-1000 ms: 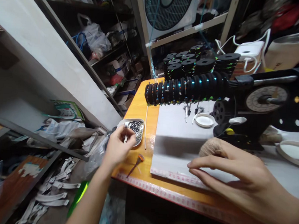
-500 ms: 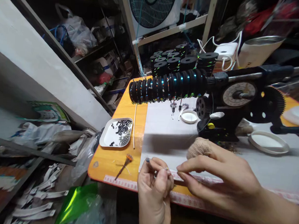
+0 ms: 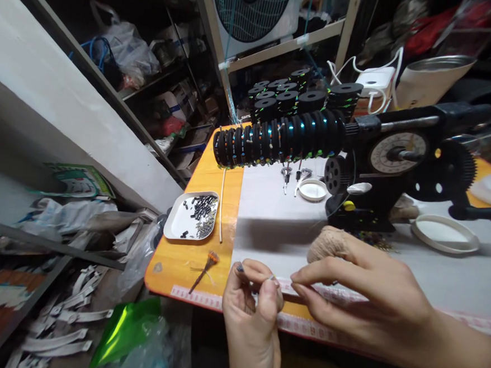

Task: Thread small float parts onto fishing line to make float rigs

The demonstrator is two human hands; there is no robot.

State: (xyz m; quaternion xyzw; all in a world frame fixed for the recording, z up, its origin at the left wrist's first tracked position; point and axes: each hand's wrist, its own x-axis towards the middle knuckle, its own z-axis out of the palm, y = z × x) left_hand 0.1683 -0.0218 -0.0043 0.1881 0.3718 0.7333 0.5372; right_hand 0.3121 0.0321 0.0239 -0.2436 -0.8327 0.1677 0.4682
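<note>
My left hand [image 3: 253, 313] is closed in a pinch near the table's front edge. A small dark grey-blue piece [image 3: 240, 267] shows at its fingertips, too small to name, and a tiny pale speck sits by the thumb tip. Just to the right, thumb and forefinger of my right hand [image 3: 372, 294] press together; whatever they pinch is too fine to make out. Another finger of that hand ends in a beige rounded wrap [image 3: 326, 244]. A narrow gap separates the two hands. Below them runs a pink-and-white measuring tape [image 3: 303, 326] along the edge.
Behind my hands stands a black geared machine [image 3: 367, 187] with a roller of dark ringed spools [image 3: 278, 138]. At left are a white tray [image 3: 178, 221] of small dark pieces and an orange-tipped bundle [image 3: 206, 271]. A white lid [image 3: 446, 234] lies right; black spools [image 3: 291, 95] stand behind.
The camera view has shifted slightly. My left hand is a little further left, widening the gap to the right hand slightly. Both keep their pinches.
</note>
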